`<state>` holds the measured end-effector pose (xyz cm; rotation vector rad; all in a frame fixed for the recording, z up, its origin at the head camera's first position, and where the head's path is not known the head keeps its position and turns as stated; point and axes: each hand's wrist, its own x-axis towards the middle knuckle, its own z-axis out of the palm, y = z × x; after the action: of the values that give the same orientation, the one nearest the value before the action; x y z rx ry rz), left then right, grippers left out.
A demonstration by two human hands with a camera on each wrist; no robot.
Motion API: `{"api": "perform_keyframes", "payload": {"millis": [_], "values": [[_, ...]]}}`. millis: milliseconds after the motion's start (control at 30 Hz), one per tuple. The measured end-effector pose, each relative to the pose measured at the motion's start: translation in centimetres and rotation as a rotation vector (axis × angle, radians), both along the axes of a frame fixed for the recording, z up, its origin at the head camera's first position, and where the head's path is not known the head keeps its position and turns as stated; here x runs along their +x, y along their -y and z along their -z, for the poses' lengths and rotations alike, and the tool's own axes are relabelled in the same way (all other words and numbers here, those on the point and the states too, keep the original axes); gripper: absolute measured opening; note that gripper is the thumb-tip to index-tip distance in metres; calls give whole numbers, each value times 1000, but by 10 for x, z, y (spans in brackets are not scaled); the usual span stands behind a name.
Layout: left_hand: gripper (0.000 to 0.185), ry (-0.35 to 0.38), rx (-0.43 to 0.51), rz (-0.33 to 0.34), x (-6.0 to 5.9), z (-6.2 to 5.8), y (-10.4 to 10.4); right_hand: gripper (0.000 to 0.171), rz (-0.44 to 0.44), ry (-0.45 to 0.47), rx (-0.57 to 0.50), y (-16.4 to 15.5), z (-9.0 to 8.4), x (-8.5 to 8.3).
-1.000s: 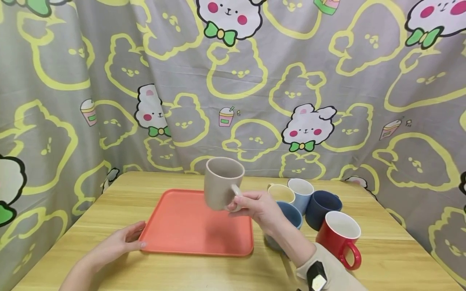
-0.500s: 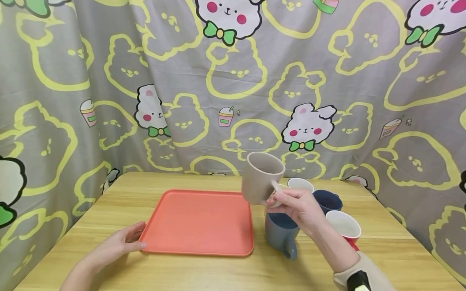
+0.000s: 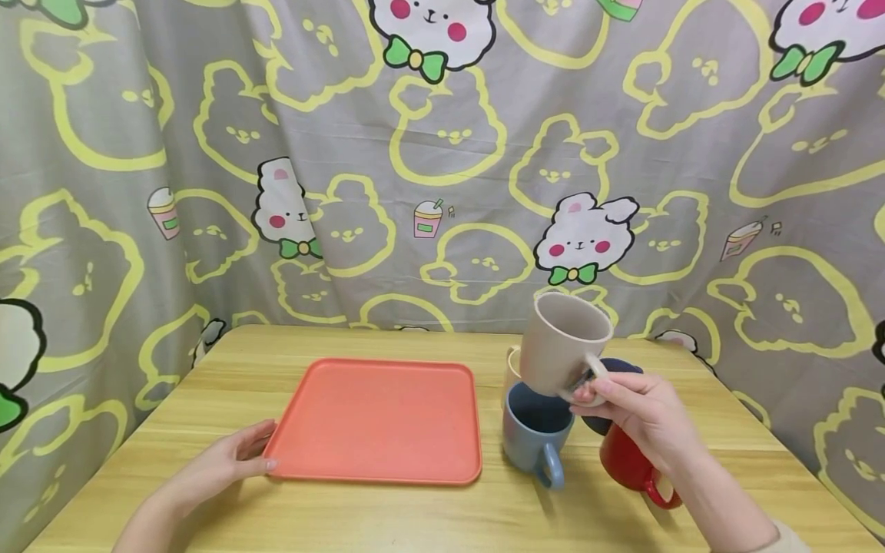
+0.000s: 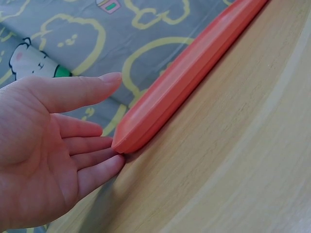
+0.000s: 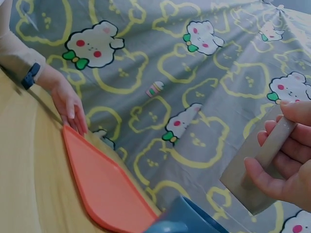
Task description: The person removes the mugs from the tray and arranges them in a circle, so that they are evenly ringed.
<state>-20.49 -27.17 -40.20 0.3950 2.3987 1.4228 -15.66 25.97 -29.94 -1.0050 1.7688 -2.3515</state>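
My right hand (image 3: 639, 411) grips the handle of a beige mug (image 3: 563, 344) and holds it tilted in the air above the cluster of mugs at the right; the right wrist view shows my fingers (image 5: 284, 167) curled round that handle on the beige mug (image 5: 252, 174). Below it stands a grey-blue mug (image 3: 534, 434). An empty orange tray (image 3: 376, 418) lies on the wooden table (image 3: 442, 514). My left hand (image 3: 228, 465) rests flat at the tray's near left corner, with straight fingertips (image 4: 104, 167) touching the tray's (image 4: 194, 77) edge.
A red mug (image 3: 631, 467), a dark navy mug (image 3: 618, 369) and a cream mug (image 3: 512, 365) stand partly hidden behind my right hand and the beige mug. A cartoon-print curtain (image 3: 442, 153) hangs close behind the table.
My right hand has carried the beige mug from above the tray rightward to above the cluster of mugs. The left hand has stayed at the tray's corner.
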Motion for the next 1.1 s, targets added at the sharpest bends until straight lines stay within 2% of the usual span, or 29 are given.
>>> {"api": "perform_keyframes", "payload": {"millis": [133,367,567,767,833,933,1033,1100], "values": [[79,4,-3,2,-1,0,-1,40,10,2,-3,-15,2,10],[78,3,-5,1,0,-2,-1,44,-41,9,-24,-40,6,29],[78,-29,-12,-2,1,-4,1,44,-95,22,-10,-60,16,45],[80,-16,-7,-17,0,-5,1,44,12,43,79,-71,28,61],[80,-7,-1,-13,0,-5,0,44,10,41,94,-74,33,65],[80,8,6,-9,0,-4,0,44,-80,22,51,-75,43,67],[80,20,18,-2,0,-3,0,44,-195,-5,-40,-73,53,69],[80,19,24,1,-1,-2,-1,45,-231,-4,-80,-72,60,71]]}}
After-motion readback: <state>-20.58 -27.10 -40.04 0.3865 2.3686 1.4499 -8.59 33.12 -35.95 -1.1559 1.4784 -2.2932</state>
